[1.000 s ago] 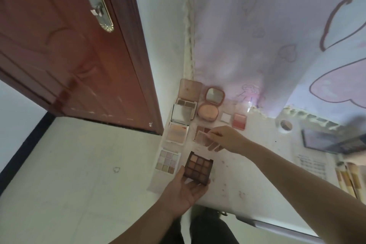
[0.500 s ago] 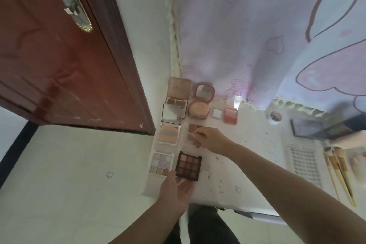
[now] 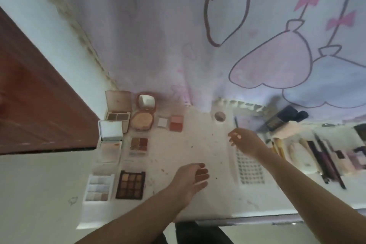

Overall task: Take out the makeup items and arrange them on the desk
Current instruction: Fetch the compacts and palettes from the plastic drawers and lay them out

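Open makeup palettes lie in rows on the left part of the white desk (image 3: 198, 144): a dark nine-pan palette (image 3: 130, 184), a pale palette (image 3: 99, 187), a small brown four-pan palette (image 3: 139, 144), a round powder compact (image 3: 143, 119) with its mirror up, a pink blush (image 3: 176, 123) and a small white square pan (image 3: 162, 122). My left hand (image 3: 193, 177) hovers over bare desk right of the dark palette, fingers loosely curled, holding nothing. My right hand (image 3: 244, 140) hangs further right and back, fingers spread, empty. Brushes and pencils (image 3: 324, 156) lie at the right.
A brown door (image 3: 39, 105) stands at the left edge of the desk. A patterned curtain (image 3: 217, 35) hangs behind. A dotted sheet (image 3: 250, 168) lies under my right forearm. A dark box (image 3: 283, 118) and a round hole (image 3: 219, 116) sit at the back.
Both hands have let go of the palettes and moved right. The small brown palette and the dark nine-pan palette now lie alone on the desk. The view has swung right.
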`<state>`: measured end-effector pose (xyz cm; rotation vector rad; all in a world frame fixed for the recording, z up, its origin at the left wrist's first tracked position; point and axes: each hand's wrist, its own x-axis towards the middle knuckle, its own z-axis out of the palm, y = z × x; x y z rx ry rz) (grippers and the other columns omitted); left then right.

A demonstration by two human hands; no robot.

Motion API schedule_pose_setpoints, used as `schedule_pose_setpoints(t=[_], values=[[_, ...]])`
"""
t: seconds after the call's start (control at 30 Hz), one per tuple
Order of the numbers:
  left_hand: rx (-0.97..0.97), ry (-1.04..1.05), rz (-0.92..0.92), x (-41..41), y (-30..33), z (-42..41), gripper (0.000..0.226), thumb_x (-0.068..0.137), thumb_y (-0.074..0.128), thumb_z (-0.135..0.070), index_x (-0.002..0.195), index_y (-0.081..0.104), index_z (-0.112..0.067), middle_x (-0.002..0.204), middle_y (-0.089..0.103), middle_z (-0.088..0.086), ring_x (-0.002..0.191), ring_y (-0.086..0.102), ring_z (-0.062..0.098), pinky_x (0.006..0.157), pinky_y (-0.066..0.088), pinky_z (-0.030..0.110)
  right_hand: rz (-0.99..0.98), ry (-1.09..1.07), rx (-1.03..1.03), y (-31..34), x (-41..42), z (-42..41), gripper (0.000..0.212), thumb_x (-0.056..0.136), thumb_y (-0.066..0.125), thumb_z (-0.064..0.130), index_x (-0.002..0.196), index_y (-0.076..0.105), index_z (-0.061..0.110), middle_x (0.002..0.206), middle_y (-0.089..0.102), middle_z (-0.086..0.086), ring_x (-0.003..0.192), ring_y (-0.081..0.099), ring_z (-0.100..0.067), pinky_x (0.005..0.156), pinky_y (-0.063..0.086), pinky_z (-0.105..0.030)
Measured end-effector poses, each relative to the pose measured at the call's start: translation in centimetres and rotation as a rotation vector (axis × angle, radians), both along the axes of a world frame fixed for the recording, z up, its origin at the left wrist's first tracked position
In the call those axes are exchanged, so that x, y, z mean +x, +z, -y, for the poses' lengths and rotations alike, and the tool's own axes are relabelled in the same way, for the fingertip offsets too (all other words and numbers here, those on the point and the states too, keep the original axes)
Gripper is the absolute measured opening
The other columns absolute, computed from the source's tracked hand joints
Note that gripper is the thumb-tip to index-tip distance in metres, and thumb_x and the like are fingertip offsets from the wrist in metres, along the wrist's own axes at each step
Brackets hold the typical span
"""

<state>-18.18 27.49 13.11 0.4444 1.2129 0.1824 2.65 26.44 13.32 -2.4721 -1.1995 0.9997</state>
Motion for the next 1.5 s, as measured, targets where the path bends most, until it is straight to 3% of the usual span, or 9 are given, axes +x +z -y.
schedule_pose_setpoints(t=[0.1,0.3,0.43,0.67,0.87,1.07,1.23,1.37,1.5], values=[[0.147,-0.224,-0.042,5.9,-0.4,0.5,0.017,0.097,0.044,-0.015,0.105,0.058,-0.012,0.105,0.059,0.007,0.094,0.057,0.018,0.081,0.048,0.028,0.256,0.049,-0.208,-0.6,3.6,4.4,0.034,0.101,0.033,0.017,0.124,0.055,0.006,0.126,0.057,-0.012,0.115,0.054,-0.026,0.092,0.039,-0.027],[0.365,-0.452,-0.181,11.9,-1.7,3.1,0.052,0.097,0.039,-0.018,0.147,0.025,-0.012,0.149,0.035,0.006,0.132,0.038,0.022,0.102,0.033,0.026,0.195,-0.104,-0.136,-2.1,3.7,7.9,0.042,0.098,0.038,0.018,0.139,0.037,0.009,0.137,0.044,-0.013,0.124,0.044,-0.027,0.100,0.037,-0.032],[0.390,-0.444,-0.199,12.8,-2.0,4.0,0.045,0.092,0.042,-0.021,0.136,0.044,-0.014,0.136,0.051,0.004,0.116,0.055,0.021,0.094,0.045,0.027,0.155,-0.148,-0.117,-2.6,3.6,7.6,0.045,0.096,0.041,0.017,0.139,0.034,0.008,0.135,0.046,-0.016,0.124,0.043,-0.030,0.102,0.036,-0.036],[0.518,-0.579,-0.427,11.1,-2.0,2.5,0.088,0.084,0.058,-0.048,0.150,0.007,-0.021,0.153,0.012,0.009,0.141,0.014,0.031,0.115,0.021,0.044,-0.457,-0.508,0.058,-2.5,2.6,6.5,0.038,0.095,0.042,0.011,0.132,0.049,0.006,0.121,0.060,-0.012,0.099,0.058,-0.021,0.086,0.049,-0.031],[0.576,-0.576,-0.411,8.8,-1.9,1.6,0.115,0.056,0.060,-0.067,0.148,-0.001,-0.035,0.145,0.026,0.007,0.136,0.024,0.029,0.112,0.026,0.047,-0.938,-0.408,0.145,-1.0,-0.4,5.3,0.032,0.100,0.042,0.024,0.113,0.066,0.008,0.104,0.072,-0.010,0.099,0.067,-0.023,0.085,0.055,-0.035],[0.465,-0.349,0.055,4.0,-0.4,1.1,0.082,0.082,0.068,-0.040,0.146,0.017,-0.038,0.132,0.048,-0.010,0.116,0.050,0.010,0.097,0.044,0.032,-1.226,-0.237,0.043,-1.1,-3.3,4.4,0.057,0.083,0.062,0.049,0.135,0.045,0.034,0.127,0.061,-0.006,0.116,0.060,-0.027,0.093,0.051,-0.050],[0.517,-0.303,0.148,0.2,0.4,1.3,0.084,0.079,0.065,-0.052,0.147,0.015,-0.043,0.149,0.033,-0.004,0.138,0.032,0.020,0.110,0.033,0.051,-1.199,-0.159,0.061,-1.0,-5.8,3.7,0.069,0.076,0.069,0.050,0.137,0.040,0.042,0.126,0.061,-0.001,0.114,0.061,-0.024,0.091,0.052,-0.050],[0.516,-0.315,0.179,-2.2,1.2,0.8,0.088,0.076,0.064,-0.055,0.147,0.014,-0.043,0.143,0.042,-0.007,0.133,0.038,0.018,0.110,0.033,0.053,-1.227,-0.144,0.107,-0.6,-7.6,3.3,0.068,0.073,0.072,0.050,0.134,0.046,0.038,0.123,0.063,-0.004,0.112,0.062,-0.028,0.092,0.050,-0.052],[0.365,-0.215,0.297,-4.7,1.7,-0.4,0.052,0.085,0.063,-0.029,0.134,0.045,-0.035,0.120,0.064,-0.001,0.115,0.057,0.019,0.100,0.044,0.046,-1.341,-0.157,0.103,-0.4,-7.0,3.6,0.064,0.082,0.060,0.052,0.133,0.050,0.015,0.129,0.055,-0.023,0.119,0.053,-0.042,0.097,0.044,-0.057]])
